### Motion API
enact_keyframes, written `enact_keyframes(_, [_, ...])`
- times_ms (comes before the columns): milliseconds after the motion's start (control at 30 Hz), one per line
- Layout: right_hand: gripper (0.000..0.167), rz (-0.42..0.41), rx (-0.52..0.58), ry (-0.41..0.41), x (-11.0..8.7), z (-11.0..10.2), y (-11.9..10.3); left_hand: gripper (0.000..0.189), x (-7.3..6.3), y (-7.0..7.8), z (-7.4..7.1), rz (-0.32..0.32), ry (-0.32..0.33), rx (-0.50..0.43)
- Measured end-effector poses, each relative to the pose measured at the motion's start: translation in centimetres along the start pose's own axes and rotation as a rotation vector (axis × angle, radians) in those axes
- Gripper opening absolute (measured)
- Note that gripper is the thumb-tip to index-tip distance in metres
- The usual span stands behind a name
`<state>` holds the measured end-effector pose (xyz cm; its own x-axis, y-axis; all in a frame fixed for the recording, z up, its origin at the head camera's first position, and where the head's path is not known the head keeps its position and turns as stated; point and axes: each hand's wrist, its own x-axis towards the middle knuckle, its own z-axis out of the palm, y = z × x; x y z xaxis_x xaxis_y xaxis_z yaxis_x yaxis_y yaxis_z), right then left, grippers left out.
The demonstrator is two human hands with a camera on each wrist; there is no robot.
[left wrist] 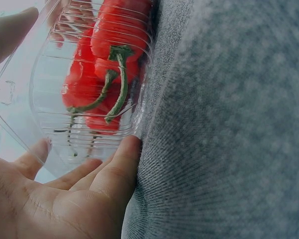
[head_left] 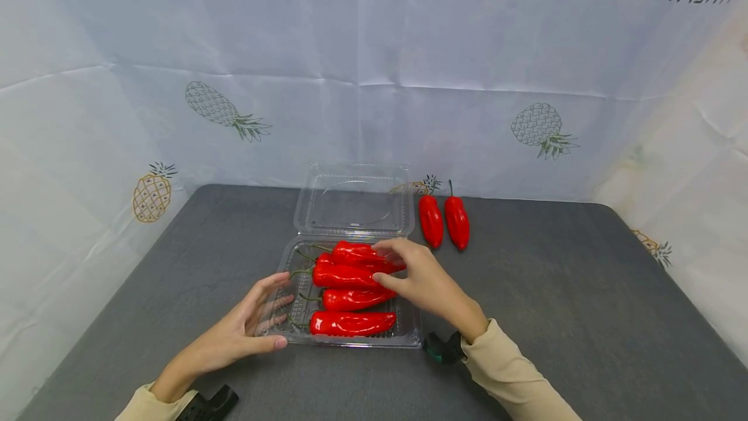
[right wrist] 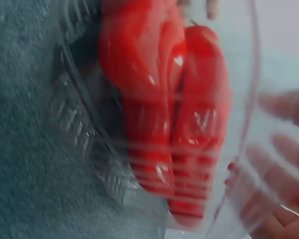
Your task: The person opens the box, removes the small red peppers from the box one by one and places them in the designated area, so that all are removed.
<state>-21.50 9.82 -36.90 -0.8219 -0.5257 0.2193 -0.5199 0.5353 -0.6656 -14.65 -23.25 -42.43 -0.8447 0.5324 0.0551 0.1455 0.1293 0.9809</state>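
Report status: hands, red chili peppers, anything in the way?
Left hand at clear tray's left edge; right hand over red chili peppers inside. Two loose chilies outside, beside lid. Lid open, nothing visibly blocking.

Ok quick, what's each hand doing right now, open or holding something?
Left hand: open, fingers against the side of the clear box.
Right hand: open over the peppers; whether it touches them can't be told.

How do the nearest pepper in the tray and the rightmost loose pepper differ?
Place: the nearest tray pepper lies inside the clear tray; the rightmost loose pepper is outside it, on the table.
Pose: the nearest tray pepper lies crosswise, stem leftward in the head view; the rightmost loose pepper lies lengthwise, stem pointing away from the person.
Shared: both are glossy red.
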Motion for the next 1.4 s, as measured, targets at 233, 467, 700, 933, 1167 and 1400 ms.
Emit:
enact_keyframes(233, [0.042,-0.026,-0.010,-0.020,-0.1,0.9,-0.4,0.087,0.0,0.2,0.1,0.018,-0.006,-0.007])
enact_keyframes(467, [0.043,-0.042,-0.057,-0.052,-0.2,2.0,-0.9,0.088,0.0,0.2,0.1,0.023,-0.011,-0.024])
enact_keyframes(700, [0.048,-0.032,-0.115,-0.085,-0.3,3.0,-1.0,0.088,0.0,0.2,0.1,0.027,-0.013,-0.022])
enact_keyframes(933, [0.054,-0.033,-0.176,-0.118,-0.5,3.5,-0.9,0.087,0.0,0.3,0.1,0.029,-0.010,-0.009])
enact_keyframes(1167, [0.050,-0.057,-0.195,-0.097,-0.5,3.7,-0.9,0.087,-0.1,0.2,0.1,0.028,-0.006,-0.010])
enact_keyframes(1400, [0.047,-0.080,-0.208,-0.078,-0.4,3.7,-0.7,0.087,0.0,0.2,0.1,0.025,-0.006,-0.019])
